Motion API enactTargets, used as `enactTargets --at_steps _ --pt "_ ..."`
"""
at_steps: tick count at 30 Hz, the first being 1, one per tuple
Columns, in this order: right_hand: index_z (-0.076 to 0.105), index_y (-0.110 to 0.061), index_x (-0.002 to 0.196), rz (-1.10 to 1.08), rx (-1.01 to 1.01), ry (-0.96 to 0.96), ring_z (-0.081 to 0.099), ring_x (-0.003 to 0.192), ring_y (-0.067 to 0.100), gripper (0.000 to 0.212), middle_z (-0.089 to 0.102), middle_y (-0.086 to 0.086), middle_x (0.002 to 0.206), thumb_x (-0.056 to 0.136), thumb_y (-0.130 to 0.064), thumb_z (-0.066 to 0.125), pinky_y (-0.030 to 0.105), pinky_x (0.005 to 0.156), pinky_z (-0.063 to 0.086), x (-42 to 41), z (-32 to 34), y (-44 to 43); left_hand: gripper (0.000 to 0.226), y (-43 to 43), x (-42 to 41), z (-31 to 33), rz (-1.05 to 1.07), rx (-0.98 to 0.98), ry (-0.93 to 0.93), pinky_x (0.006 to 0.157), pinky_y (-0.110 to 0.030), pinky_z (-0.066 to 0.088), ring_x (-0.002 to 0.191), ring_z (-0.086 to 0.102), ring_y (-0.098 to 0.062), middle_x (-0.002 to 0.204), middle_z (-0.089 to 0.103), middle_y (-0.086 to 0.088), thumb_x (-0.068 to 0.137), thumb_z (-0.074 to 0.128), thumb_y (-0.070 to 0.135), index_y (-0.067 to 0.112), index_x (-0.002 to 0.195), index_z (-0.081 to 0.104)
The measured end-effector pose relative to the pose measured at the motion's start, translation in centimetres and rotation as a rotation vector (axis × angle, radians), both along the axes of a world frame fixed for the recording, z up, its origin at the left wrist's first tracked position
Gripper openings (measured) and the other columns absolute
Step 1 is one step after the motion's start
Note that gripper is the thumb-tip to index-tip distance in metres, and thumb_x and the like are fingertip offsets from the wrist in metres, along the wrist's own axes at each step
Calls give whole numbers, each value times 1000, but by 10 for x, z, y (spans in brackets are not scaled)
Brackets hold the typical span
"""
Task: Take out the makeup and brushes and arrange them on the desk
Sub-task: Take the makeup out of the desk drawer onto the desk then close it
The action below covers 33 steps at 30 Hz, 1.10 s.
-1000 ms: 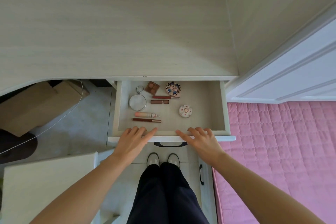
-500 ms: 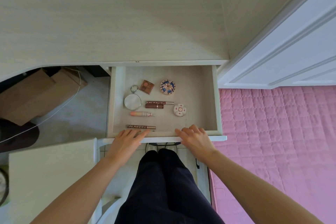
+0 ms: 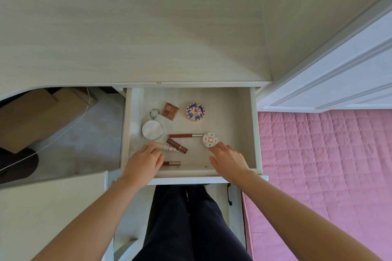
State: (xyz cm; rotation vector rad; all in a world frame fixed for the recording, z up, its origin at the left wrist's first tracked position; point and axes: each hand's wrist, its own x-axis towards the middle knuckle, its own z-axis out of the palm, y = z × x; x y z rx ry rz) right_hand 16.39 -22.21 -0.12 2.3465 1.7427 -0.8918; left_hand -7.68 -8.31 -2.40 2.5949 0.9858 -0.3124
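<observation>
We had both grips inside the open drawer (image 3: 253, 129) below the table (image 3: 127, 27). Our left grip (image 3: 144, 163) lay over the near end of the peach tube (image 3: 162, 146), fingers bent down on it; we could not tell whether they had closed round it or only rested there. The tube's capped end stuck out to the right, touching the short brown lipstick (image 3: 177, 145), and a slim brown tube (image 3: 171, 163) lay just beside our left thumb, near the drawer's front. Our right grip (image 3: 228, 159) was wide and held nothing, fingers loosely spread, its foremost fingertips just at the near edge of the small white round compact (image 3: 210, 139). The long lip gloss (image 3: 184, 135) lay flat between that compact and the round mirror (image 3: 152, 130). Farther back, well apart from both grips, sat the square eyeshadow palette (image 3: 169, 111) and the blue patterned compact (image 3: 195, 111).
</observation>
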Motion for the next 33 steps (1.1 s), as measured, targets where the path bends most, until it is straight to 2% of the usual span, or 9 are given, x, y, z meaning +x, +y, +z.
enactTargets --at_steps 2,7,12,14,17,20,23,27,33 --pt "47 -15 130 -39 -24 2 53 108 27 34 49 6 127 98 -27 40 40 78 49 5 -7 20 20 18 12 -4 40 -6 27 66 -35 52 95 59 -23 104 62 -1 92 53 22 11 100 68" --pt "43 -15 131 -146 -43 25 49 113 27 36 49 7 127 98 -28 40 42 82 49 11 -32 72 39 54 42 -16 133 -35 113 85 -35 51 121 49 -25 132 51 -8 91 57 16 8 129 52" --pt "24 -15 143 -319 -61 56 47 116 31 54 42 10 131 97 -36 44 43 82 49 11 -56 116 56 75 52 -41 206 -40 157 101 -29 41 133 37 -23 146 37 -11 92 57 14 4 142 33" --pt "14 -16 147 -418 -67 80 46 116 34 66 38 12 133 95 -41 46 44 82 49 9 -64 129 63 77 52 -53 217 -33 202 108 -32 35 135 35 -25 148 33 -13 93 57 19 4 145 27" --pt "3 -16 149 -564 -116 140 42 120 38 80 31 15 138 92 -48 50 48 91 46 5 -75 145 71 76 54 -66 258 -6 289 113 -36 26 135 35 -32 149 30 -17 93 57 30 2 147 21" --pt "3 -15 149 -593 -145 93 41 120 36 82 30 15 137 91 -49 50 46 91 46 1 -83 154 71 74 56 -73 285 -7 310 111 -37 28 133 36 -33 146 34 -19 93 57 27 0 147 20" --pt "4 -20 148 -559 -154 7 40 116 34 77 29 13 135 92 -48 50 42 84 47 -4 -88 159 65 75 56 -75 272 2 303 106 -35 35 126 44 -31 136 45 -16 92 59 25 3 144 27" --pt "14 -22 144 -547 -118 -52 39 113 34 71 29 12 135 91 -42 56 42 84 48 -9 -96 160 54 79 56 -74 248 -7 274 94 -35 44 111 53 -30 121 54 -12 88 64 22 6 134 40" --pt "23 -20 138 -573 -64 5 40 113 35 67 34 13 133 87 -24 65 42 90 46 -11 -92 161 61 79 53 -77 217 -49 124 69 -41 54 80 60 -34 107 55 -17 66 82 8 3 120 53"
